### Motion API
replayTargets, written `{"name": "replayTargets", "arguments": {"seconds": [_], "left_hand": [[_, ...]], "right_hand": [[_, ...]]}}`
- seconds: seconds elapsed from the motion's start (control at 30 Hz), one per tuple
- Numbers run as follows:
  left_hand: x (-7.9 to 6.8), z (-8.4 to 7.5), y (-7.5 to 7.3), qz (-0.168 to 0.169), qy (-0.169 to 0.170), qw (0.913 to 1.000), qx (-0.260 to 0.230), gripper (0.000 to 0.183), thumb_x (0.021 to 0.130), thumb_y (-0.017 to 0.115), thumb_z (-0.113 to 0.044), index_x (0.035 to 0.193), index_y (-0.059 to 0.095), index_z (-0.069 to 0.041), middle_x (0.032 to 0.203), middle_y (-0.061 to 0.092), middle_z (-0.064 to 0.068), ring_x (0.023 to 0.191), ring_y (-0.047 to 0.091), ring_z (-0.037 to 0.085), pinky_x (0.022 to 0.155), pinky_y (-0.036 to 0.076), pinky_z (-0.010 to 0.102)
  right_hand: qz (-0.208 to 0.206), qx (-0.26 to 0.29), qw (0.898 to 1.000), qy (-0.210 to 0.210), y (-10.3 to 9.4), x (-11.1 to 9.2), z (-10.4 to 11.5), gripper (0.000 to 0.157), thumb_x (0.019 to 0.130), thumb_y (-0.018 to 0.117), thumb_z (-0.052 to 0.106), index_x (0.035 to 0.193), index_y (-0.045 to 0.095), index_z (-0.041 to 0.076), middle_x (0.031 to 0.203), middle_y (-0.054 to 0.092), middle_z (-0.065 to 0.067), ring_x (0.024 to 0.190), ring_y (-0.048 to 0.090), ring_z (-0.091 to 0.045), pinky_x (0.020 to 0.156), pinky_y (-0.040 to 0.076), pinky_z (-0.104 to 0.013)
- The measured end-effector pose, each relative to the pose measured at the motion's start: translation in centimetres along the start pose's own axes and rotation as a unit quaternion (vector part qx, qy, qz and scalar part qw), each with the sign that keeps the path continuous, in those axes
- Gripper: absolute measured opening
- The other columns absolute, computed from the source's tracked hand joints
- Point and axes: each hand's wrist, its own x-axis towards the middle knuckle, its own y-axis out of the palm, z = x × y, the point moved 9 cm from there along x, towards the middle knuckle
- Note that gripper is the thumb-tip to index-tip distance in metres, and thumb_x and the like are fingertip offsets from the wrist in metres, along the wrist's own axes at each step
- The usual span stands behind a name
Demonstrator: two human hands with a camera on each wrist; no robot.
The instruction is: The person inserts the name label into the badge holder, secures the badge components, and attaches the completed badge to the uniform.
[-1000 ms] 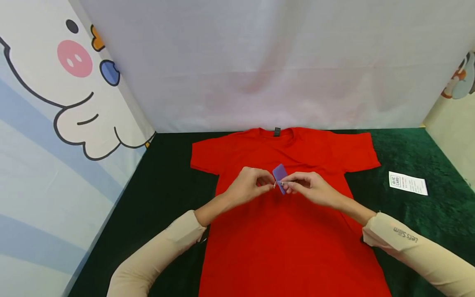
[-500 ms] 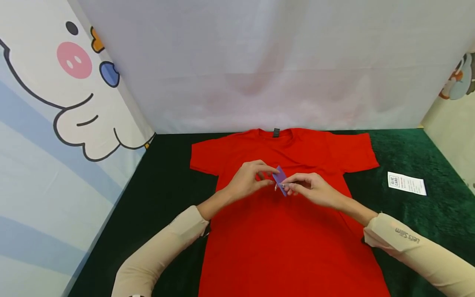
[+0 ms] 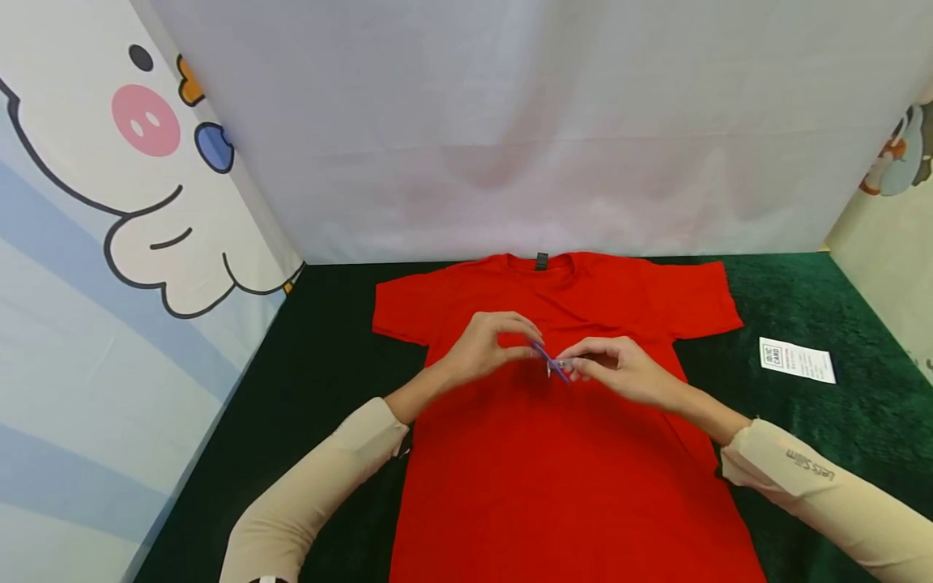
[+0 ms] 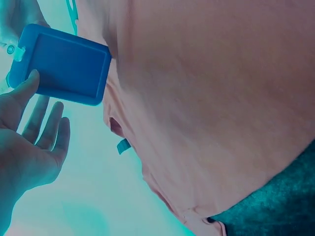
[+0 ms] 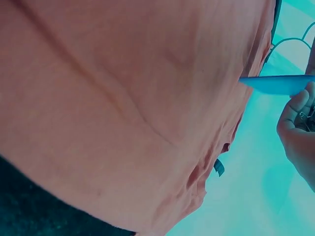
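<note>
A purple ID card holder is held above the red T-shirt, almost edge-on in the head view. My left hand pinches its far edge; the left wrist view shows the thumb on the framed face, the other fingers spread below. At the holder's other end my right hand pinches the small strap and metal clip between thumb and fingers. A snap button shows on the strap. Bits of the metal clip show in the right wrist view; the rest is hidden by the fingers.
The shirt lies spread flat on a dark green cloth, its collar toward the white back curtain. A white printed card lies right of the shirt. A cartoon-printed sheet hangs at the left.
My left hand has moved from the holder's near side up to its far edge and gripped it. The holder has turned from showing its face to nearly edge-on. My right hand keeps its pinch.
</note>
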Motion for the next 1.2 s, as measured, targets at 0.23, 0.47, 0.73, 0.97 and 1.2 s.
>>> {"name": "replayTargets", "arguments": {"seconds": [0.23,0.47,0.73,0.97,1.2], "left_hand": [[-0.4,0.3,-0.6,-0.009,-0.030,0.9995,0.000,0.017,0.089,0.078,-0.006,0.105,0.078,-0.003,0.105,0.078,0.011,0.098,0.070,0.023,0.092,0.061,0.044],[-0.8,0.2,-1.0,-0.016,-0.033,0.9993,0.012,0.017,0.090,0.078,-0.008,0.106,0.078,-0.004,0.105,0.078,0.009,0.096,0.069,0.020,0.089,0.062,0.034],[-1.1,-0.4,-1.2,-0.023,-0.013,0.9992,0.030,0.016,0.088,0.080,-0.011,0.103,0.081,-0.006,0.098,0.079,0.007,0.084,0.067,0.015,0.075,0.058,0.022],[-1.5,-0.7,-1.2,-0.021,-0.014,0.9993,0.026,0.017,0.088,0.080,-0.012,0.105,0.080,-0.006,0.099,0.079,0.008,0.085,0.068,0.015,0.075,0.058,0.019],[-1.7,-0.5,-1.6,-0.039,-0.015,0.9990,0.017,0.018,0.088,0.080,-0.010,0.105,0.080,-0.005,0.095,0.078,0.009,0.084,0.071,0.019,0.077,0.064,0.035]], "right_hand": [[-0.012,0.011,0.999,-0.035,-0.8,-0.4,0.3,0.028,0.100,0.060,-0.001,0.125,0.060,-0.014,0.115,0.070,-0.023,0.095,0.073,-0.016,0.088,0.060,-0.021],[-0.053,-0.013,0.998,-0.025,-1.8,-0.5,0.0,0.023,0.096,0.066,-0.002,0.117,0.066,-0.009,0.108,0.072,-0.025,0.092,0.074,-0.012,0.086,0.059,-0.016],[-0.111,-0.075,0.991,0.011,-3.3,-0.7,-0.4,0.023,0.093,0.073,0.005,0.116,0.075,0.001,0.107,0.077,-0.018,0.087,0.073,-0.022,0.078,0.060,-0.019],[-0.137,-0.093,0.986,0.016,-4.1,-0.7,-0.6,0.022,0.094,0.073,0.006,0.115,0.075,0.001,0.106,0.077,-0.019,0.084,0.070,-0.020,0.073,0.059,-0.019],[-0.166,-0.113,0.980,0.008,-5.7,-0.8,-1.1,0.022,0.092,0.074,0.004,0.114,0.075,0.002,0.104,0.074,-0.010,0.083,0.064,-0.001,0.072,0.056,-0.017]]}}
